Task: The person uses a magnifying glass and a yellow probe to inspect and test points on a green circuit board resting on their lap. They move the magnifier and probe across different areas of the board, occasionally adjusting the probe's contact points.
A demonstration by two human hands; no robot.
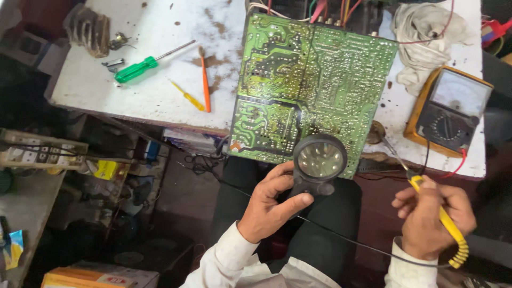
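A: What is nearest to the person?

B: Both hands, over the lap. The left hand (269, 205) is closed around the black handle of a round magnifier (319, 160), thumb lying along the handle. Its lit lens sits just over the near edge of the circuit board (312, 85).

A: And the other hand?

B: The right hand (432, 216) is clamped on a yellow-handled soldering iron (426, 197). The coiled yellow end sticks out near the wrist, and the thin metal tip reaches up and left toward the near edge of the table (154, 90), close to the right corner of the board. A thin black cord runs across the lap below both hands.

A: Where does the board lie?

B: Solder side up on the white, stained table, its near end hanging over the table edge. It fills the middle.

A: What lies around it?

B: To the right, touching the table's right edge, is a yellow-cased meter (450, 109) with a dial and a red and a black lead. Farther right and back, a crumpled white cloth (424, 40). To the left of the board lie an orange tool (205, 82), a small yellow screwdriver (188, 96), and farther left a green-handled screwdriver (143, 66). Coloured wires (330, 8) come off the board's far end.
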